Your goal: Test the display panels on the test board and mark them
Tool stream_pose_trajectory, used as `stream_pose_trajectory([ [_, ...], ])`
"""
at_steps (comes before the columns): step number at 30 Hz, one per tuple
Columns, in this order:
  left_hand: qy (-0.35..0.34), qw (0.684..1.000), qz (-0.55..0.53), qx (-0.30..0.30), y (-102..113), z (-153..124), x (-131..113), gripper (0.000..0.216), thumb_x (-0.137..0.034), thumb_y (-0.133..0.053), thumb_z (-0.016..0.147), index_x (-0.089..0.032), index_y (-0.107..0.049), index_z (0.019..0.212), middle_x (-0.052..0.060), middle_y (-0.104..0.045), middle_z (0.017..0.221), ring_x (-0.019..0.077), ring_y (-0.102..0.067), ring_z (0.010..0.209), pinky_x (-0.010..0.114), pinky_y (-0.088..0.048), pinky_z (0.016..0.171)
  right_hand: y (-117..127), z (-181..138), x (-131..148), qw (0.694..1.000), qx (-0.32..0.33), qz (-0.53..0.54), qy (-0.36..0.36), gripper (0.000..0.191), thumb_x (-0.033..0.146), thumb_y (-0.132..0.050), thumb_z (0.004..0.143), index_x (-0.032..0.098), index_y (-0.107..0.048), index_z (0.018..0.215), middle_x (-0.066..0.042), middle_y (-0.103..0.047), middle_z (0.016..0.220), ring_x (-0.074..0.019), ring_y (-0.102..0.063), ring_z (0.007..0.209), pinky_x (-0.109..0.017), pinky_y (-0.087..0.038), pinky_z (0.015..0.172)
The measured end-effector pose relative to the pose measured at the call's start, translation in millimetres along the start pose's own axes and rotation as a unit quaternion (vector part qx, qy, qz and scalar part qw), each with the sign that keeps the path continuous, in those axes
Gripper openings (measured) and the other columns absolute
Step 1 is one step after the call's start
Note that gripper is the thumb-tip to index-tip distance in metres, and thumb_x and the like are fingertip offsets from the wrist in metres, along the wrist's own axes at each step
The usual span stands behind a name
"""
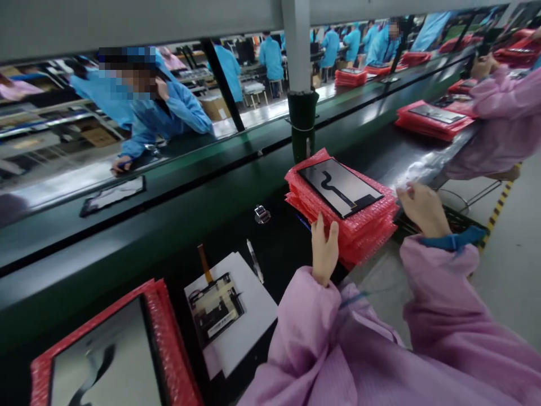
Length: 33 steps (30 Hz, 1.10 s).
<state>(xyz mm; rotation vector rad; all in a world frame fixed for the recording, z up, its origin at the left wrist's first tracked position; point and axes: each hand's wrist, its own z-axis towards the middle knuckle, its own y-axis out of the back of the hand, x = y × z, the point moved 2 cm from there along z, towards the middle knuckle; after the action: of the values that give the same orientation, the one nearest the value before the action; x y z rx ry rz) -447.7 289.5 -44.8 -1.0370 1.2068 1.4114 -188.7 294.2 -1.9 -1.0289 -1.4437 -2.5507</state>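
A display panel [342,185] with a black flex cable lies on top of a stack of red bubble-wrap bags [359,234]. At the near left side of that stack is my left hand [324,248], its fingers pointing up and slightly apart against the edge of the bags. My right hand [425,208] is by the right corner of the stack, fingers loosely bent; whether it touches the bags is unclear. A blue band [452,239] circles my right wrist.
Another panel [105,349] rests on red bags at lower left. White sheets [253,304] carry a small circuit part [217,307], beside a pen [255,261]. A post [302,124] stands behind the stack. A co-worker in blue [164,113] sits opposite; a pink sleeve [502,96] shows at right.
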Motion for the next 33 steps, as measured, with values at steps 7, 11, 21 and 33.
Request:
stream_pose_trajectory([
  [7, -0.04, 0.998, 0.024, -0.045, -5, 14, -3, 0.027, -0.035, -0.06, 0.099, -0.017, -0.063, 0.119, 0.012, -0.066, 0.122, 0.0228, -0.064, 0.116, 0.039, -0.049, 0.107, -24, 16, -8, 0.999, 0.025, 0.039, 0.026, 0.02, 0.037, -0.059, 0.084, 0.021, -0.066, 0.076, -0.008, -0.068, 0.077, -0.0226, -0.06, 0.076, -0.037, -0.048, 0.078],
  [11, -0.037, 0.998, 0.019, -0.037, -2, 17, -5, 0.021, -0.035, -0.062, 0.098, -0.016, -0.063, 0.108, 0.011, -0.066, 0.112, 0.021, -0.065, 0.104, 0.037, -0.05, 0.101, -27, 8, -2, 0.998, -0.028, 0.037, 0.051, 0.016, 0.03, -0.057, 0.082, 0.021, -0.057, 0.069, -0.01, -0.067, 0.083, -0.0235, -0.058, 0.083, -0.039, -0.047, 0.085],
  [21, -0.015, 0.999, 0.031, -0.012, 6, 20, -5, 0.02, -0.023, -0.058, 0.096, -0.018, -0.058, 0.077, 0.006, -0.059, 0.096, 0.0161, -0.06, 0.086, 0.03, -0.051, 0.083, -34, 5, -10, 0.992, -0.032, 0.112, -0.047, 0.032, 0.046, -0.055, 0.087, 0.017, -0.066, 0.094, -0.009, -0.068, 0.084, -0.0239, -0.06, 0.081, -0.038, -0.047, 0.08],
  [33, -0.002, 0.998, -0.065, -0.024, 8, 23, -3, 0.024, -0.036, -0.051, 0.1, -0.017, -0.062, 0.108, 0.007, -0.068, 0.101, 0.0178, -0.065, 0.092, 0.031, -0.053, 0.087, -15, -11, 22, 0.979, -0.087, 0.184, 0.028, 0.026, 0.041, -0.041, 0.1, 0.022, -0.054, 0.087, -0.004, -0.057, 0.08, -0.0192, -0.056, 0.079, -0.035, -0.046, 0.076],
])
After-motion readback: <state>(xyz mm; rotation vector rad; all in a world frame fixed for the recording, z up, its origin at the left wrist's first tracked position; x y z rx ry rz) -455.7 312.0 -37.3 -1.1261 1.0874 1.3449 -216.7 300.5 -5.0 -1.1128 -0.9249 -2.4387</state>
